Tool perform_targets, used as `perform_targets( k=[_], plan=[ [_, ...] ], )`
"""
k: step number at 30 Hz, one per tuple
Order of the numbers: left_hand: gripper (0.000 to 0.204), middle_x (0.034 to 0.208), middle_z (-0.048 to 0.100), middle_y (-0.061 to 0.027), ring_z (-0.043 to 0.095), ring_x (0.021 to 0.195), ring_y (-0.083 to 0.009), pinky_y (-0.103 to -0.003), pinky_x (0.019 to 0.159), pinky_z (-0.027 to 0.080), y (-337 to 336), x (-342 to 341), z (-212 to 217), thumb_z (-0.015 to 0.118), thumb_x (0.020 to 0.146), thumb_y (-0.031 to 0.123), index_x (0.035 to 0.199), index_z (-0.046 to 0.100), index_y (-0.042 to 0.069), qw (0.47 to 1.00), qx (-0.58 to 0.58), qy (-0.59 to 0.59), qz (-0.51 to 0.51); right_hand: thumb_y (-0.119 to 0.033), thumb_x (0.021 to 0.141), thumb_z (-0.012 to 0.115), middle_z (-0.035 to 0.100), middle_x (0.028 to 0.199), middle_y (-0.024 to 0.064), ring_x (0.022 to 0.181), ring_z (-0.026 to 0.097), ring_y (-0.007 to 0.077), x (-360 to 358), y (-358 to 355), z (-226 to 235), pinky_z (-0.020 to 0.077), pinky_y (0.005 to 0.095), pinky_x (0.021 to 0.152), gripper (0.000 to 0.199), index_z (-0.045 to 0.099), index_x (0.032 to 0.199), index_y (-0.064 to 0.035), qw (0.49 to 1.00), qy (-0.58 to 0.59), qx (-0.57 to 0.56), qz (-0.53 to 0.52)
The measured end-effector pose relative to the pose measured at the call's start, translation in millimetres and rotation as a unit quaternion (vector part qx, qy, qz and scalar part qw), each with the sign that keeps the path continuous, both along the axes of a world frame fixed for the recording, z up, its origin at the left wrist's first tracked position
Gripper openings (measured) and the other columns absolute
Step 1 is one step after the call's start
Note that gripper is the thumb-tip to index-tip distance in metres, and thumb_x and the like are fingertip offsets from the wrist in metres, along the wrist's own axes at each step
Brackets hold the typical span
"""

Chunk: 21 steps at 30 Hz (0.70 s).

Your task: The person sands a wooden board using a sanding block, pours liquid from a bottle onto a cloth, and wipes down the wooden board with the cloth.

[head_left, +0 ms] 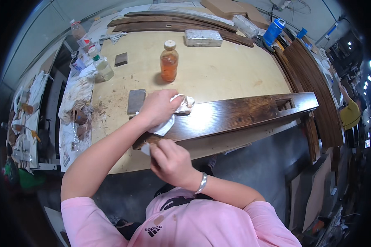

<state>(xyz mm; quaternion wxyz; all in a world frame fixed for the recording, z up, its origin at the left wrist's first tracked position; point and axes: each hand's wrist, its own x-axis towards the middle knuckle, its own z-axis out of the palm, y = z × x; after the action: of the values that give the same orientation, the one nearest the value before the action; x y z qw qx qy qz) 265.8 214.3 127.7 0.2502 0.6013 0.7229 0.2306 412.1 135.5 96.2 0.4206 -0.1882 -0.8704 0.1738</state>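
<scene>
A dark brown, glossy wooden board with a rectangular cutout near its right end lies across the front of the table. My left hand is closed on a crumpled white cloth, pressed on the board's left part. Just nearer to me, my right hand is closed at the board's left end, its fingers pinched around a small whitish piece that is mostly hidden; its kind I cannot make out. A grey rectangular block sits on the table beside my left hand.
Farther back stand a bottle of orange liquid and a wrapped block. Bottles and stained paper line the left edge. Long brown boards lie at the back, more boards on the right. Another person is far right.
</scene>
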Motion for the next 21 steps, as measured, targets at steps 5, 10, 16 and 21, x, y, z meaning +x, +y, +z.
perform_targets(
  k=[5, 10, 16, 21],
  plan=[
    [0.038, 0.089, 0.069, -0.0230, 0.067, 0.086, -0.0401, -0.045, 0.078, 0.050, 2.5, -5.5, -2.1, 0.056, 0.096, 0.038, 0.104, 0.070, 0.003, 1.000, 0.013, -0.009, -0.012, -0.002, 0.059, 0.070, 0.051, 0.085, 0.0099, 0.073, 0.057, 0.0249, -32.6, -16.7, -0.7, 0.0493, 0.0349, 0.060, 0.043, 0.060, 0.101, 0.0008, 0.999, -0.019, 0.020, 0.035],
    [0.039, 0.096, 0.069, -0.0276, 0.065, 0.094, -0.0444, -0.049, 0.083, 0.051, 2.7, -0.7, 6.8, 0.055, 0.096, 0.036, 0.102, 0.070, 0.001, 0.999, 0.010, -0.023, -0.020, -0.004, 0.059, 0.073, 0.053, 0.087, 0.0094, 0.075, 0.059, 0.0262, -4.9, -5.7, 7.2, 0.0504, 0.0365, 0.061, 0.043, 0.061, 0.100, -0.0018, 0.999, -0.030, -0.013, 0.005],
    [0.034, 0.108, 0.069, -0.0225, 0.068, 0.095, -0.0389, -0.045, 0.085, 0.053, -11.2, 0.9, -4.6, 0.069, 0.088, 0.026, 0.109, 0.069, -0.001, 0.963, 0.255, -0.087, 0.011, 0.002, 0.074, 0.067, 0.061, 0.083, 0.0052, 0.071, 0.064, 0.0155, 105.0, 27.9, 24.9, 0.0514, 0.0275, 0.062, 0.025, 0.068, 0.099, 0.0009, 0.959, -0.001, -0.245, -0.146],
    [0.047, 0.126, 0.064, -0.0187, 0.059, 0.118, -0.0335, -0.040, 0.103, 0.045, -8.1, 18.7, 6.0, 0.075, 0.081, 0.024, 0.122, 0.067, 0.003, 0.957, 0.239, 0.022, -0.162, 0.003, 0.081, 0.062, 0.067, 0.101, 0.0061, 0.092, 0.064, 0.0120, 128.8, 38.3, 46.4, 0.0534, 0.0275, 0.085, 0.033, 0.062, 0.114, 0.0030, 0.806, 0.299, -0.507, -0.063]
  ],
)
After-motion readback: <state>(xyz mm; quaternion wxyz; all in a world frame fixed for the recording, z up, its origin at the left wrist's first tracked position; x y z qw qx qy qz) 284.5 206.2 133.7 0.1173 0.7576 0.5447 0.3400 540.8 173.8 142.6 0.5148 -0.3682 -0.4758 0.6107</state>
